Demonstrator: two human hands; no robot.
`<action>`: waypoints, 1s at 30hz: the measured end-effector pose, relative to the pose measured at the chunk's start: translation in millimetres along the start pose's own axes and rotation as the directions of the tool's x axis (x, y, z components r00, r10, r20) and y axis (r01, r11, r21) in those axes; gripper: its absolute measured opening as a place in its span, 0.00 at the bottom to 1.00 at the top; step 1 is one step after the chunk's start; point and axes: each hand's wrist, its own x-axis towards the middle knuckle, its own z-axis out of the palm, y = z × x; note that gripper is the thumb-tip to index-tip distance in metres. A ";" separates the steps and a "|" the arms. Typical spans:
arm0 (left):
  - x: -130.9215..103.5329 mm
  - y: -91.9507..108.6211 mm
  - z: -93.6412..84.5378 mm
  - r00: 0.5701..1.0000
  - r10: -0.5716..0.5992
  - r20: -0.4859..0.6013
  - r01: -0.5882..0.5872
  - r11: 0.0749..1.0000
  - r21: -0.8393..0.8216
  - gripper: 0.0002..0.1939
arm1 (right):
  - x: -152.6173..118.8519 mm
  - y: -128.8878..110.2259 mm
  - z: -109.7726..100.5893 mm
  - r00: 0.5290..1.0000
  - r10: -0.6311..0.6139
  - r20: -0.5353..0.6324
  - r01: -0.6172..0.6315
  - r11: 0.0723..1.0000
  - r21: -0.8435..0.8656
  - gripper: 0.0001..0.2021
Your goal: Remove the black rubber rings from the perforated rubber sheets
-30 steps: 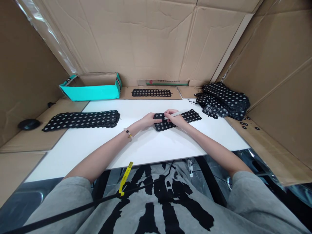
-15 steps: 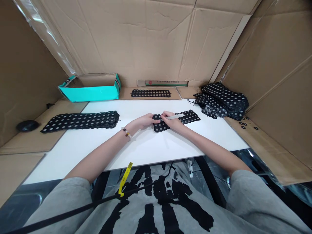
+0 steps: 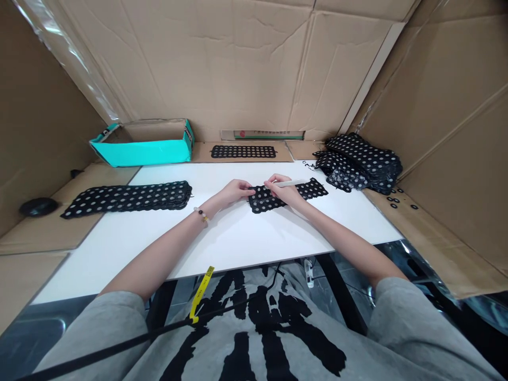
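Note:
A black sheet with rows of round pale holes point(image 3: 260, 205) lies on the white tabletop point(image 3: 238, 238) in front of me. My left hand point(image 3: 237, 191) pinches its upper left edge between thumb and fingers. My right hand point(image 3: 282, 190) is closed around a white pen-like tool point(image 3: 291, 183), its fingertips over the sheet's upper part. The tool's tip is hidden by the fingers. At the left lies a neat stack of similar dotted sheets point(image 3: 130, 198). A looser pile of them point(image 3: 365, 159) sits at the back right.
A turquoise open box point(image 3: 146, 153) stands at the back left. One flat perforated strip point(image 3: 243, 152) lies on cardboard at the back. Several small black rings point(image 3: 392, 200) are at the right, a round black object point(image 3: 38, 207) at far left. Cardboard walls point(image 3: 222, 63) surround the table.
My left hand has shifted slightly left and up along the sheet's edge. My right hand and the tool have risen a little, uncovering more of the sheet. The whole view has moved slightly.

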 end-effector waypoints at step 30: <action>2.4 0.8 -6.5 0.991 -0.016 0.136 0.025 0.998 -0.060 0.16 | 3.1 12.5 19.7 0.995 0.089 0.053 -0.088 0.996 -0.023 0.09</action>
